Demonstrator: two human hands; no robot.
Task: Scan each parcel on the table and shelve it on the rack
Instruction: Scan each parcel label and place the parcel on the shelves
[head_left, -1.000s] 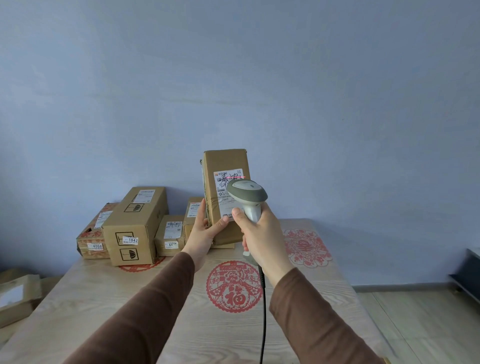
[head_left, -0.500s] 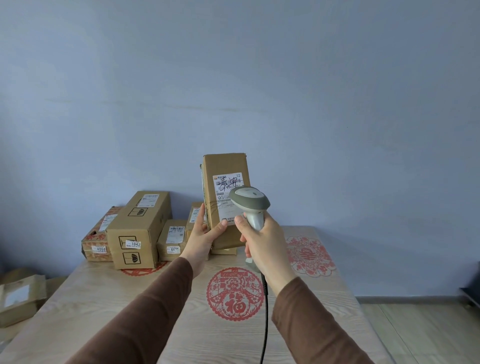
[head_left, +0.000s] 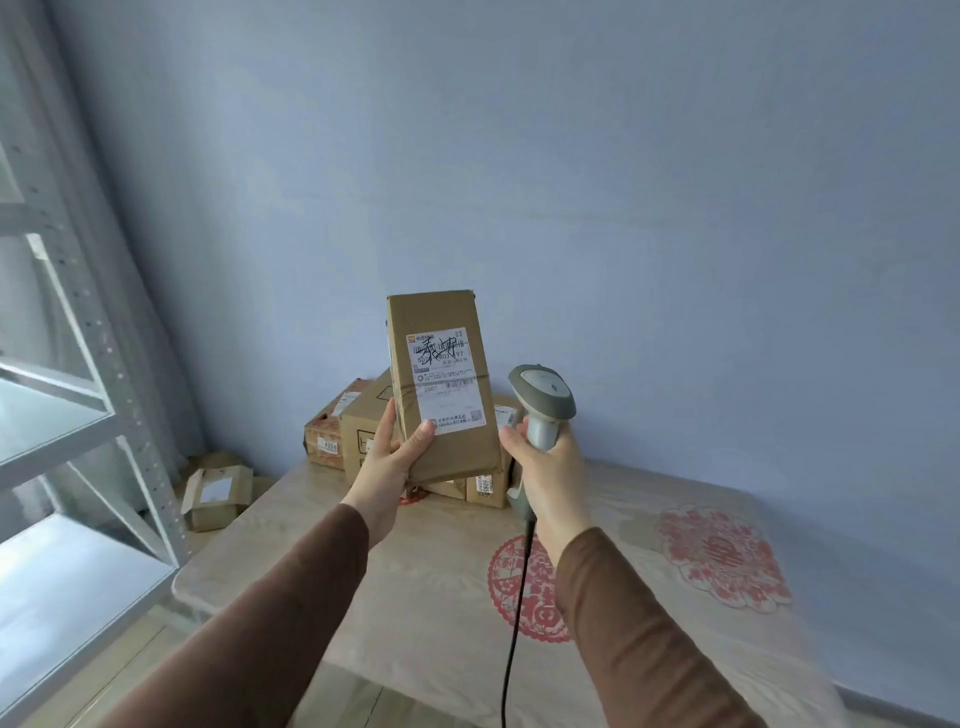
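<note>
- Parcel (head_left: 441, 384), a flat brown cardboard box, is standing upright in the air above the far part of the table (head_left: 426, 613), its long axis running top to bottom and leaning slightly left at the top; we are holding it with its broad labelled face turned toward us.
- We are gripping its lower left corner with our left hand (head_left: 390, 462), thumb pressing across the front face just below the white shipping label (head_left: 447, 379), the other fingers wrapping behind the left edge.
- We are gripping the handle of one grey, pistol-shaped plastic scanner (head_left: 540, 410) in our right hand (head_left: 550, 467), fingers curling fully round it; its rounded head is sitting just right of the parcel, at the height of the label's lower half, and we cannot tell whether the two are touching.
- One black cable (head_left: 511, 639) is hanging straight down from the scanner's base, crossing a round red paper-cut decal (head_left: 524, 592); a second red decal (head_left: 722, 556) is lying to the right on the pale wood-grain tabletop.
- Behind the parcel we are seeing a cluster of cardboard boxes (head_left: 332, 431) at the table's far edge against the blue wall (head_left: 623, 182); at least four are showing, partly hidden, so we cannot give an exact count.
- One more labelled box (head_left: 215, 493) is lying on the floor beside the table's left end.
- Perforated grey metal uprights and pale shelves of the rack (head_left: 78, 415) are filling the left edge of the view.
- Both our sleeves (head_left: 270, 613) are brown, smooth fabric.
</note>
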